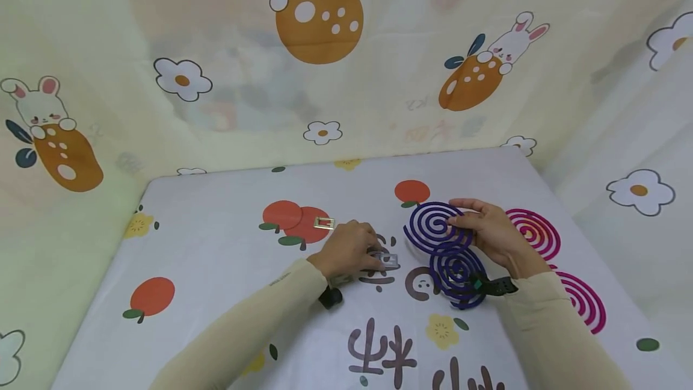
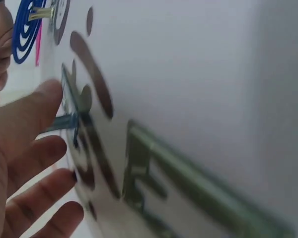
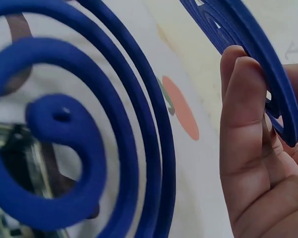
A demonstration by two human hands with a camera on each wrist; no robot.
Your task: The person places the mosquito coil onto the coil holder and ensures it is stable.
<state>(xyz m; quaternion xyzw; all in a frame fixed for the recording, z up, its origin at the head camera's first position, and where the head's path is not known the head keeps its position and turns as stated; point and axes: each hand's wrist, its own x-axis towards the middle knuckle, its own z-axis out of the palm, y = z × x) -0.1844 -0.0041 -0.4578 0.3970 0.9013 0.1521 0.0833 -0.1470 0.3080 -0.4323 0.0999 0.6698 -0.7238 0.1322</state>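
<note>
My left hand [image 1: 349,251] reaches down to a small metal coil stand [image 1: 387,259]. In the left wrist view the thumb and fingers hold that stand's plate, either side of its raised prong [image 2: 63,122]. My right hand [image 1: 495,233] pinches a dark blue mosquito coil [image 1: 428,230] by its edge, raised above the table. A second blue coil [image 1: 444,278] is just below it, overlapped by it in the head view. In the left wrist view a metal prong [image 2: 39,14] meets a blue coil [image 2: 21,44].
Two pink mosquito coils [image 1: 554,233] [image 1: 598,312] lie at the right, partly behind my right arm. A gold-toned metal stand [image 1: 323,223] lies beyond my left hand. Another metal frame [image 2: 188,183] is close in the left wrist view. A printed cloth [image 1: 206,330] covers the table.
</note>
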